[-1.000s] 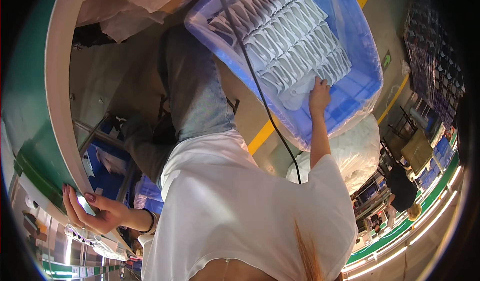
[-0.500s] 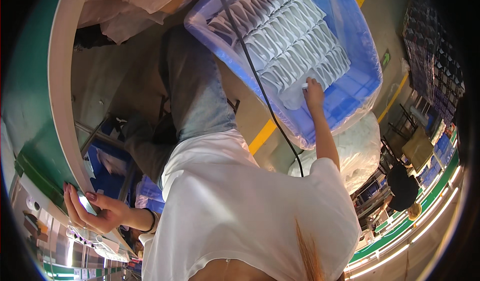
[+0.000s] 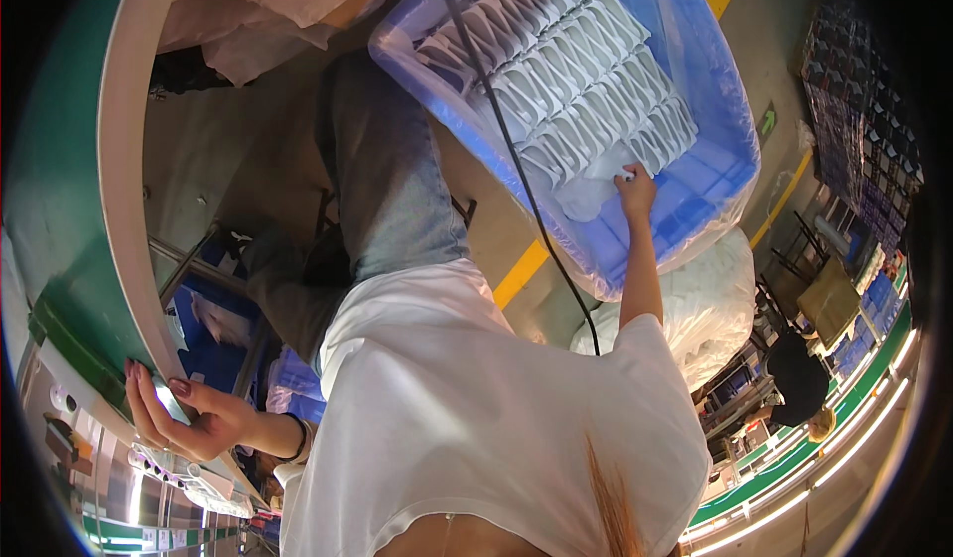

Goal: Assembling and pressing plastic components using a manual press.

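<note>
My right hand (image 3: 636, 192) reaches into a blue plastic bin (image 3: 717, 165) lined with clear film. Its fingers are closed at the near end of rows of white curved plastic parts (image 3: 586, 80). A small bit of white shows at the fingertips, too small to name. Beside the hand lies a translucent white sheet (image 3: 584, 198) at the end of the rows. My left hand (image 3: 199, 426) rests at the pale edge of the green-topped bench (image 3: 60, 190), its fingers stretched out and thumb apart. A bright patch shows between thumb and fingers; I cannot tell what it is.
A black cable (image 3: 511, 150) hangs across the front of the bin. White plastic bags (image 3: 710, 309) lie near it. Crumpled sheeting (image 3: 273, 1) is at the upper left. Wrapped dark stacks (image 3: 854, 100) stand at the far right. Another person (image 3: 797, 378) works in the distance.
My right hand has shifted slightly right within the bin, and the white thing at its fingertips shows less. My left hand has stayed where it was.
</note>
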The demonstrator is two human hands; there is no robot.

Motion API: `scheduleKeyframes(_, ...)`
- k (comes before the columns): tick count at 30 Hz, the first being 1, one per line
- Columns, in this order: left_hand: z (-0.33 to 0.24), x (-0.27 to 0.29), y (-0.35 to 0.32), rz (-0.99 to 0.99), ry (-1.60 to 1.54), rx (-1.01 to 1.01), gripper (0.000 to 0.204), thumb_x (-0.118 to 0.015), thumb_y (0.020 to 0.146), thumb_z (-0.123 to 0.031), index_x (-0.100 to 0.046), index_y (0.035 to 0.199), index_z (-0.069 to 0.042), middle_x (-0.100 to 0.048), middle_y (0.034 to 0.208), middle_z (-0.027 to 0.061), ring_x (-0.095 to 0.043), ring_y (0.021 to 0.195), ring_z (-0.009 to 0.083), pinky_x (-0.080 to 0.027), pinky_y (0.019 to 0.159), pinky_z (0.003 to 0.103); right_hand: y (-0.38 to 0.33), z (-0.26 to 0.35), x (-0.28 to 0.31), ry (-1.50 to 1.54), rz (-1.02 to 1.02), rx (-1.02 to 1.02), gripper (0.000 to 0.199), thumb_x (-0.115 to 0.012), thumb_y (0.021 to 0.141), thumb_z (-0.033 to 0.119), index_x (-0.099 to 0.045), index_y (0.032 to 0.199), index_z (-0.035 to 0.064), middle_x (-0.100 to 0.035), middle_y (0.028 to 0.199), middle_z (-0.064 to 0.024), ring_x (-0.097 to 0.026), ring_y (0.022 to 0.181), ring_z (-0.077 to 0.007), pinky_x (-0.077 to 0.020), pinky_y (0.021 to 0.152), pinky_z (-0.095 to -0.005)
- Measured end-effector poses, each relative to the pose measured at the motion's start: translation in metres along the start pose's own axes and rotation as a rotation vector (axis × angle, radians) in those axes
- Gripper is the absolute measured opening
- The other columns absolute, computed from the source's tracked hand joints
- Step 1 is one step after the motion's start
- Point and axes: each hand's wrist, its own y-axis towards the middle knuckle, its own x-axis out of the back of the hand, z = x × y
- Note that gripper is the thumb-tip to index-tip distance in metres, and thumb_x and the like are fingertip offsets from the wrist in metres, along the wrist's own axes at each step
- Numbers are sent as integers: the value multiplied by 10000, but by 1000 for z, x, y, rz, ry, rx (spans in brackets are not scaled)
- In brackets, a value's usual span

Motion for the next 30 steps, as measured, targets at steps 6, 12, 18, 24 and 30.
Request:
scheduleKeyframes(6,1,1,-1,-10,-16,14,214,-574,954,-152,-715,1043,-17,-719,1057,109,-692,934,244,-542,793,347,-3,12,-19,-605,339,242,187,-646,735,80,-710,905,38,-699,900,-214,-686,868,-367,-541,736,-459)
scheduleKeyframes(12,-3,-1,5,-8,5,0,216,-572,955,-157,-717,1034,-18,-722,1045,105,-694,926,242,-538,784,350,-6,-7,-33,-630,383,194,128,-637,731,52,-716,830,28,-690,929,-190,-673,882,-364,-537,731,-480)
scheduleKeyframes(18,-10,1,5,5,-32,31,241,-560,966,-163,-701,1061,6,-718,1050,117,-671,966,237,-447,822,335,3,29,20,-468,-141,114,167,-589,758,-25,-684,894,-2,-604,1004,-197,-611,950,-382,-519,821,-465)
scheduleKeyframes(24,-9,2,6,26,-24,23,249,-559,967,-151,-684,1095,22,-713,1060,128,-670,986,242,-456,821,330,33,-5,0,-440,-89,176,153,-615,764,-11,-656,911,-8,-612,992,-176,-607,942,-391,-515,823,-466)
scheduleKeyframes(30,-7,5,1,69,-64,39,241,-543,965,-85,-659,1112,68,-679,1105,181,-658,1022,284,-511,840,348,18,32,23,-341,-57,154,142,-607,804,40,-649,938,19,-611,1003,-149,-605,942,-372,-518,818,-465)
